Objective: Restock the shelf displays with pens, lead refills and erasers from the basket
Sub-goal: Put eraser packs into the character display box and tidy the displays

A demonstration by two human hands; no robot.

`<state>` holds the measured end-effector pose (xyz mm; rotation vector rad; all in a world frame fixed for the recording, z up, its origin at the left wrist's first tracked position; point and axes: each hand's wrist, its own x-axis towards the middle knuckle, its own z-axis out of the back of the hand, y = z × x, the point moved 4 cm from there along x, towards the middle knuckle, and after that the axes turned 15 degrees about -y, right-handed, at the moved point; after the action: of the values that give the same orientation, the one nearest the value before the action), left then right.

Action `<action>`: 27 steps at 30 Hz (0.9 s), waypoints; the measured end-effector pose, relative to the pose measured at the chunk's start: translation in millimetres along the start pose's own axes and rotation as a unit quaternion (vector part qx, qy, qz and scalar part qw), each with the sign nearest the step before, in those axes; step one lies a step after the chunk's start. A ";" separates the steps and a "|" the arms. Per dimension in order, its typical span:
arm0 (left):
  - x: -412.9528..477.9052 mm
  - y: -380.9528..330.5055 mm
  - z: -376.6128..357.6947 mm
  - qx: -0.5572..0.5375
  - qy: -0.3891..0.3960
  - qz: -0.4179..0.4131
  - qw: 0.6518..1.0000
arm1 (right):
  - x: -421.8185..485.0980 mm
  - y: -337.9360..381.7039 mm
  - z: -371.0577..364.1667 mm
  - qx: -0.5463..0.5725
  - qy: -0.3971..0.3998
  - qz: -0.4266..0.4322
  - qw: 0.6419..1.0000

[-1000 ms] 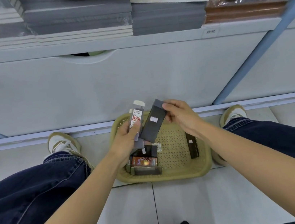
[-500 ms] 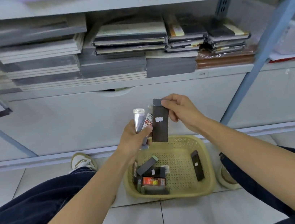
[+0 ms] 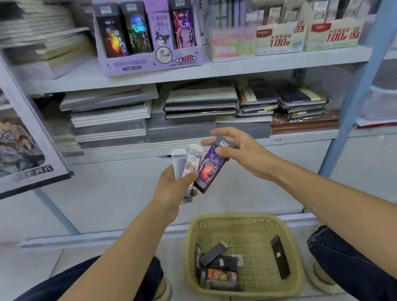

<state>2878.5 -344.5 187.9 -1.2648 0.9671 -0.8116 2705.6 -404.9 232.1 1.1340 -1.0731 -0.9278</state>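
We find the left hand [image 3: 174, 185] curled round two pale lead refill cases [image 3: 190, 163], thumb laid across their fronts, while the right hand [image 3: 241, 150] pinches the capped upper end of a dark purple refill box [image 3: 211, 169] between thumb and fingers; the box's lower end lies against the left fingers, so both hands bear on it. All three items sit in front of the lower shelf, well above the basket [image 3: 251, 296] on the floor, which holds more dark packs [image 3: 280, 256]. We judge these items light, rigid and glossy — slippery under a loose pinch, and the leads inside are likely brittle if dropped. The sound hold is across the two broad faces near the upper end, not on the cap, which may pull off. The purple display carton [image 3: 152, 63] on the upper shelf carries similar boxes upright — we judge it the likely destination, though blur hides any free slot
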 end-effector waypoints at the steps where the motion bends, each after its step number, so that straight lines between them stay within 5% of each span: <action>1: -1.2 -4.6 2.3 -0.006 0.005 -0.007 1.000 | 1.3 4.7 -0.8 -0.007 -0.014 0.005 1.000; 6: 0.8 -37.5 18.6 -0.024 -0.026 -0.054 0.998 | 12.6 32.0 -1.8 -0.073 -0.084 0.025 0.993; 13: 11.1 -120.5 49.1 -0.105 -0.040 -0.129 0.985 | 45.7 131.9 -16.3 -0.118 -0.088 0.190 0.971; 18: 28.3 -167.2 70.1 -0.132 -0.073 -0.187 0.971 | 80.2 206.0 -18.5 -0.090 -0.178 0.293 0.935; 27: 60.3 -199.0 86.5 -0.197 -0.085 -0.184 0.959 | 147.1 232.7 -66.4 -0.262 -0.171 0.376 0.872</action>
<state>2986.0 -393.4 379.7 -1.8680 0.7860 -0.7983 2814.2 -485.5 480.9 0.0537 -1.2979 -0.7151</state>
